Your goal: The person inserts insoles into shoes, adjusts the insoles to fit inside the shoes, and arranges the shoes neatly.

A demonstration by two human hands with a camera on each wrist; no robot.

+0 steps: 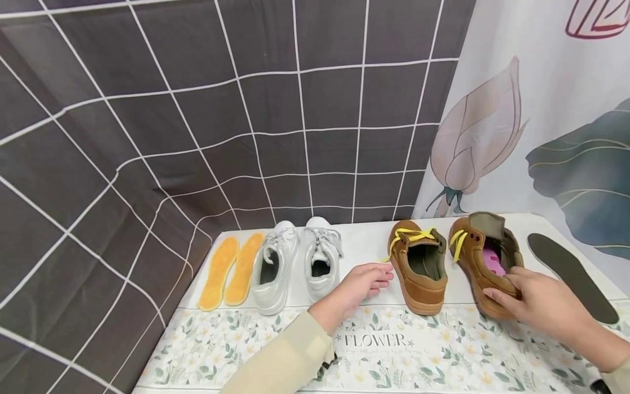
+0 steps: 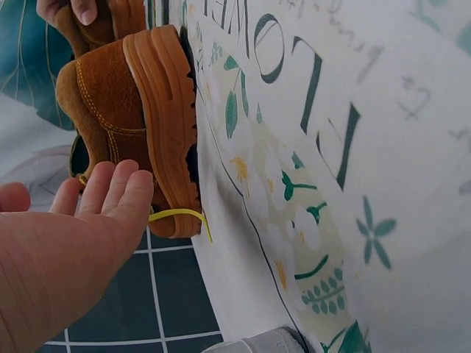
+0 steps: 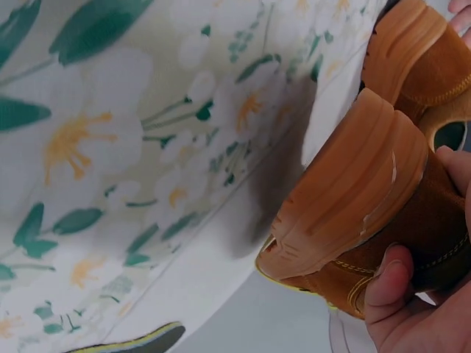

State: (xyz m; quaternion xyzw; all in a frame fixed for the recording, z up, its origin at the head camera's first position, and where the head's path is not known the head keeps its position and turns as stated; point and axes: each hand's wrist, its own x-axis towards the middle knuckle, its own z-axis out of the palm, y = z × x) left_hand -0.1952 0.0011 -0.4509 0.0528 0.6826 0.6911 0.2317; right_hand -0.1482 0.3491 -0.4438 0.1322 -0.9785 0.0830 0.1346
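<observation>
"What does the head view show?"

"Your right hand (image 1: 546, 298) pinches the heel of a brown shoe (image 1: 476, 265) with a pink piece (image 1: 493, 261) inside. It sits between the other brown shoe (image 1: 424, 290) and a dark insole (image 1: 573, 276). Your left hand (image 1: 361, 285) is empty, apart from your right."

"Left wrist?"

"Your fingers extend loosely by the other brown shoe's yellow lace (image 2: 180, 213); contact, I can't tell."

"Right wrist?"

"Your fingertips press the gripped shoe's upper, near its sole (image 3: 353, 195)."
</observation>
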